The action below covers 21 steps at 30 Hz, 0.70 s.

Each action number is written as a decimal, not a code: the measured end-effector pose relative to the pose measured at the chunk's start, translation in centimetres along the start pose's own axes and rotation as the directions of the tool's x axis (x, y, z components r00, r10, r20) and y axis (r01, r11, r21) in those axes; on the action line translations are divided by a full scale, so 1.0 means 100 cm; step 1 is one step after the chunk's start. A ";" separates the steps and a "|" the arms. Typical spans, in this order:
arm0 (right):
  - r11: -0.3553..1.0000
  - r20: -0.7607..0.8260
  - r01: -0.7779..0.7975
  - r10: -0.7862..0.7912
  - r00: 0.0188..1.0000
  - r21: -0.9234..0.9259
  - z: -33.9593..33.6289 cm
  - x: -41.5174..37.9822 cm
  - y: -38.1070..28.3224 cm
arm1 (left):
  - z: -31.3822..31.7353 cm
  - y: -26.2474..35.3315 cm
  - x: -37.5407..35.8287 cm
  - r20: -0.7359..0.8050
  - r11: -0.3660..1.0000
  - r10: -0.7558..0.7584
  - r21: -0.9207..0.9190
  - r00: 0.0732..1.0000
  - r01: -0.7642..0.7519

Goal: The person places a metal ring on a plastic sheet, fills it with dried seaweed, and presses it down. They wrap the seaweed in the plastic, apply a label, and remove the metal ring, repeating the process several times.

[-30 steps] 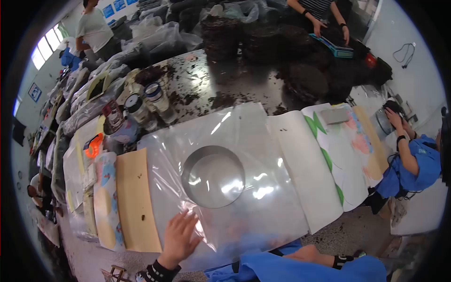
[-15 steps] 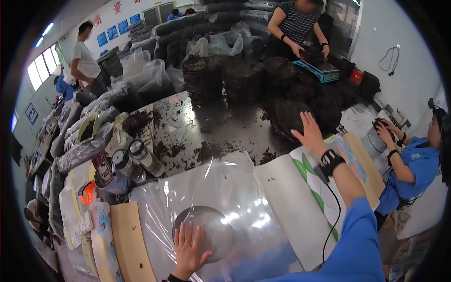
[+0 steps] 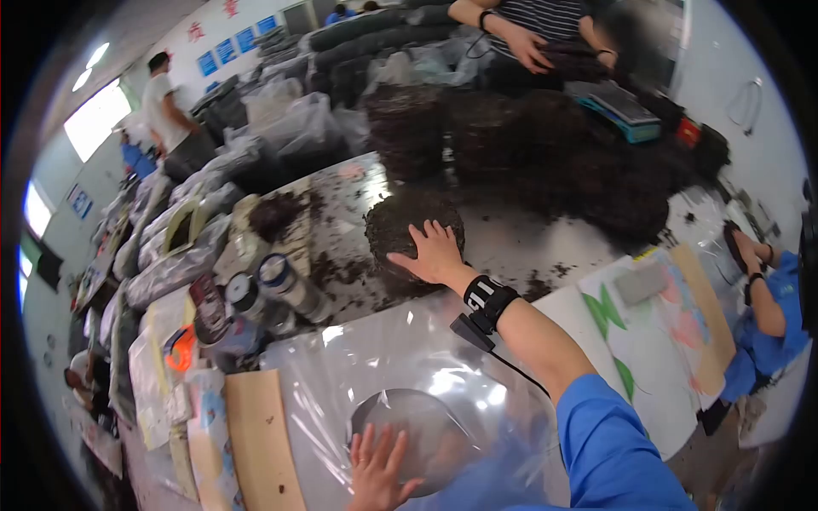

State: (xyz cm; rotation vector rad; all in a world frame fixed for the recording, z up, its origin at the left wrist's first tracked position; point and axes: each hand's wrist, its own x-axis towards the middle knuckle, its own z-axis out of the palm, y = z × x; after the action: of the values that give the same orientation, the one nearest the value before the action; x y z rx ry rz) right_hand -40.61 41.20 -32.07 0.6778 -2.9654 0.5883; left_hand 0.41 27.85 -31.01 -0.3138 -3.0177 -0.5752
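My left hand point(image 3: 379, 468) lies open at the bottom of the view, fingers spread on a clear plastic sheet point(image 3: 319, 375). Beneath the plastic shows a grey disc point(image 3: 417, 430), and my fingers rest over its left part. Further forward, my right hand point(image 3: 434, 254) is spread flat on a stack of dark, round, flaky cakes point(image 3: 392, 221) that look like dried seaweed. Its fingers are apart and not wrapped round the stack. A black band point(image 3: 490, 302) with a small box and cable is on my right wrist.
Taller dark stacks point(image 3: 405, 136) and a blue-rimmed scale point(image 3: 626, 115) stand at the back, by a person in a striped shirt. Two bottles point(image 3: 294, 289) stand left, near an orange tape dispenser point(image 3: 179, 347). A co-worker in blue point(image 3: 771, 315) handles dark material at right.
The round stack has slid left across the metal table with my right hand on it. My left hand stays on the plastic. The view has shifted slightly.
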 end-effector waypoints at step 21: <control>0.742 -0.177 0.647 -0.670 0.721 -0.175 -0.053 -0.176 -0.085 | -0.040 -0.001 -0.021 -0.443 0.972 -0.020 -0.217 0.896 -0.085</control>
State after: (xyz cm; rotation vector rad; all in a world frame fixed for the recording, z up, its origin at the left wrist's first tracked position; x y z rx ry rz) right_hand -21.30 43.34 -26.33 1.4471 -2.2693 0.4038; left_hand 2.54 25.93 -27.51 -0.2066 -2.5055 -0.8653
